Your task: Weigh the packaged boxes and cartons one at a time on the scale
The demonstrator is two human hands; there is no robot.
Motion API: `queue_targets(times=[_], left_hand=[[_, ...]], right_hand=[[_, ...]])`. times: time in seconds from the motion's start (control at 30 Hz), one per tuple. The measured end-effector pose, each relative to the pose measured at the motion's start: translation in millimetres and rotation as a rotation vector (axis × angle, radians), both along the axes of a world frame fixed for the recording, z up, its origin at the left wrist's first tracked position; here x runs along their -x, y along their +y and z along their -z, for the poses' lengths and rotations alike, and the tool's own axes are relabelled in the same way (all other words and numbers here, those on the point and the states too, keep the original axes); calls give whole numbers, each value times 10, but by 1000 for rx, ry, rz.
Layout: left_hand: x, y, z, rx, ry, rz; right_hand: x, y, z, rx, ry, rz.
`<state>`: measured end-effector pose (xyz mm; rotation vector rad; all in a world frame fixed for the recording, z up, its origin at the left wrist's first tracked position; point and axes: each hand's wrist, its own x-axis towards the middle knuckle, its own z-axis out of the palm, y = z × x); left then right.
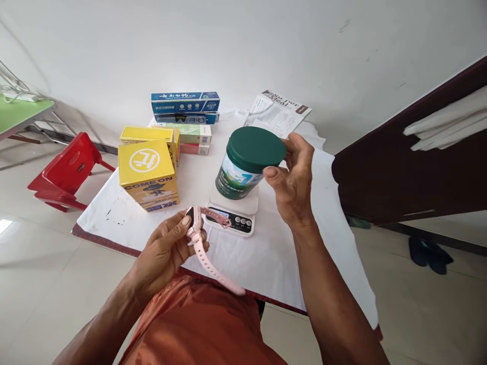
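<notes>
Starting left: got a yellow COME ON carton (146, 167), could get knocked by a careless sweep of the left hand (165, 248). Next, see that hand clamped on a pink smartwatch (196, 220), thumb against its face. Could drop from a loose pinch, or muddle the reading by dragging the strap end (218, 217) over the kitchen scale (247, 205). Then spot a green-lidded tub (247, 165) sitting on that scale, tall enough to tip from an off-centre nudge. Lastly, check out the right hand (294, 187), thumb and fingers spread apart by the lid (256, 148); hard to tell touching from just beside. Could jolt the tub by closing too fast.
</notes>
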<state>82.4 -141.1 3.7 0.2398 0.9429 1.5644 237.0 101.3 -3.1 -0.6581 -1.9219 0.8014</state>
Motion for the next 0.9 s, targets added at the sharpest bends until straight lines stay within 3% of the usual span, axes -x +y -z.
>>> queue_targets(times=[0.1, 0.2, 0.3, 0.43, 0.67, 0.9], left_hand=[[-63, 1, -52, 17, -258, 10], [-69, -12, -110, 13, -352, -2], [-68, -38, -164, 15, -347, 55], [-98, -81, -196, 34, -309, 245], [-146, -88, -193, 22, -278, 184], [-199, 73, -313, -108, -280, 296]], right_hand=[[-86, 13, 42, 32, 47, 36], [-129, 32, 90, 77, 64, 55], [-113, 17, 121, 98, 56, 20], [-35, -43, 139, 99, 60, -76], [160, -127, 151, 100, 25, -7], [305, -19, 248, 92, 23, 68]])
